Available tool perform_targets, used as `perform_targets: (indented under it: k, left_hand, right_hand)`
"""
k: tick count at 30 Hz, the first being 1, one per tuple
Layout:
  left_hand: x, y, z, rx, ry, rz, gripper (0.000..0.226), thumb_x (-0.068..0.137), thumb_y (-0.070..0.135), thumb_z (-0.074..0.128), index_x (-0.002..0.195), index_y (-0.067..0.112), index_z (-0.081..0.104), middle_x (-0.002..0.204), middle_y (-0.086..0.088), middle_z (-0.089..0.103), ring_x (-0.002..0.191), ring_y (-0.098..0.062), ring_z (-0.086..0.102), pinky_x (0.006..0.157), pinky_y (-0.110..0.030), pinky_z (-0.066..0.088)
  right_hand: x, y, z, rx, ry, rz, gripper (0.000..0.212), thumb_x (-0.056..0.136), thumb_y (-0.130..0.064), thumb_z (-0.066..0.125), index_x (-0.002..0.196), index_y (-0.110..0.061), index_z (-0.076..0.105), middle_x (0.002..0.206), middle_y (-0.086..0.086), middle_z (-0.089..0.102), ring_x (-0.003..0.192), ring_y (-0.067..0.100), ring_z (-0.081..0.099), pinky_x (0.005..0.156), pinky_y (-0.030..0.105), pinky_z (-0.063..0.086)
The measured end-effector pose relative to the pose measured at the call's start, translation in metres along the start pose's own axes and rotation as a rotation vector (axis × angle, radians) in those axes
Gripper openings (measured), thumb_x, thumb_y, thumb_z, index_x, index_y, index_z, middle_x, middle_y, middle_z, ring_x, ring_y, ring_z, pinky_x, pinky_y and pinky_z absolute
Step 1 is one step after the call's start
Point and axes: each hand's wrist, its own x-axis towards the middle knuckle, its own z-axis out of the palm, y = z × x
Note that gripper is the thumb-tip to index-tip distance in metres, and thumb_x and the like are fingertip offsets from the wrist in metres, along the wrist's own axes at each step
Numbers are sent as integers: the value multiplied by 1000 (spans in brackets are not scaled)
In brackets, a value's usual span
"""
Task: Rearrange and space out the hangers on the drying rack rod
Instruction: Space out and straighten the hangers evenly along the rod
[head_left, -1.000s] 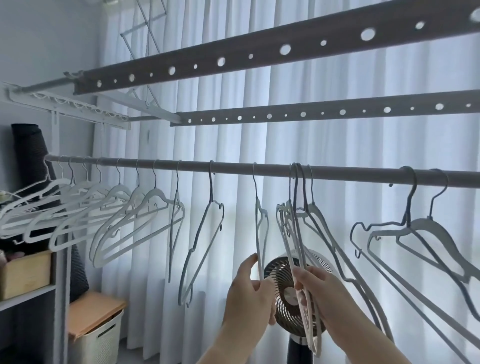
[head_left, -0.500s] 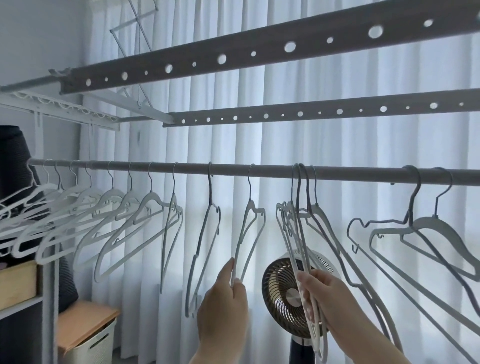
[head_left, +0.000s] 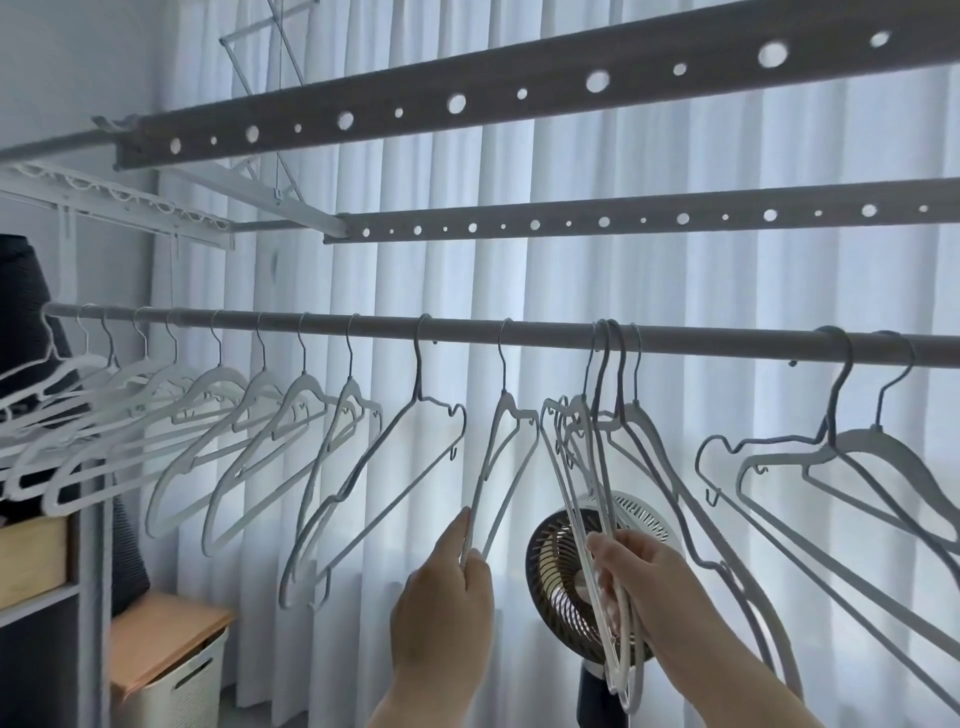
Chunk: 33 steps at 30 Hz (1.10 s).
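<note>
White hangers hang in a long line on the grey rod (head_left: 519, 332). The rod runs from left to right in front of a white curtain (head_left: 571, 270).

The left hand (head_left: 447, 603) is up under the middle of the rod. Its grip is tight on the low corner of one hanger (head_left: 506, 408), pinched between thumb and fingers. That hanger hangs by its hook on the rod, and its hook sits apart from the hooks beside it.

Just to the right, a bunch of hangers (head_left: 574, 421) hangs with the hooks packed close together. The right hand (head_left: 654, 587) holds the low end of this bunch, with its fingers curled round the thin bars.

More hangers (head_left: 221, 376) fill the left part of the rod, each a little way from the next. Two big hangers (head_left: 883, 441) hang near each other at the far right.

Behind the hands stands a round fan (head_left: 556, 566). Low on the left sits a pale basket (head_left: 176, 686) with a wooden lid (head_left: 156, 634).
</note>
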Motion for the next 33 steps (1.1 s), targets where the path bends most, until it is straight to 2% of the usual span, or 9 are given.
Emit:
perform_targets:
  k: [6,10,13,16,21,25,28,31,33]
  left_hand:
    - [1,2,-6,-64,-12,30,39,93,21,39,132,27,43,64,5,62,68,-15,53,73,-29,40]
    - [3,2,-13,-38,-15,39,41,93,29,43,134,25,39,88,8,63,88,-15,52,81,-27,39]
    - [3,0,-17,-12,-25,54,42,93,29,44,134,24,39,79,17,47,87,-16,47,77,-23,33]
    - [5,-5,-19,43,-25,82,45,92,31,47,135,25,38,93,9,45,83,-13,48,78,-23,35]
    - [6,-7,-22,91,38,167,47,89,33,51,133,27,37,110,14,36,107,-14,48,90,-27,42]
    - [4,-5,-20,47,135,365,47,79,46,49,120,25,52,97,27,38,108,-6,47,95,-32,42]
    - [-1,0,-16,-51,249,555,38,71,47,39,105,36,52,89,34,37,95,17,38,90,-13,34]
    - [-10,12,-10,-139,233,710,22,77,37,43,98,37,50,102,37,44,98,21,39,91,3,27]
    - [-19,21,-3,-123,200,799,20,78,31,44,96,32,51,104,23,49,100,17,42,90,8,25]
  right_hand:
    - [-2,-3,-3,-25,24,-1,27,90,-17,56,65,-7,54,50,4,51,31,9,42,42,23,37]
    - [-4,-5,0,-36,43,-17,28,92,-24,51,70,-8,59,55,0,56,33,5,45,39,19,37]
    - [-4,-7,4,-37,59,-33,27,93,-25,49,73,-12,61,52,-3,59,38,3,47,48,22,38]
    - [-6,-9,7,-38,89,-36,27,93,-24,49,72,-13,61,50,-4,58,41,7,48,52,25,40]
    - [-11,-12,9,-50,103,-28,28,94,-23,49,70,-10,57,45,1,51,36,13,43,36,18,37]
    - [-11,-12,10,-30,115,-26,22,93,-15,49,72,-10,54,29,-8,45,24,4,36,31,13,32]
    - [-13,-12,8,-30,130,-22,20,93,-11,48,74,-9,55,34,-7,46,26,5,37,32,15,32]
    - [-15,-14,6,-61,152,-11,19,92,-8,47,75,-9,56,47,-2,46,31,6,40,33,15,34]
    - [-16,-16,4,-88,158,-7,21,92,-7,46,74,-10,56,51,-1,45,30,5,38,33,15,34]
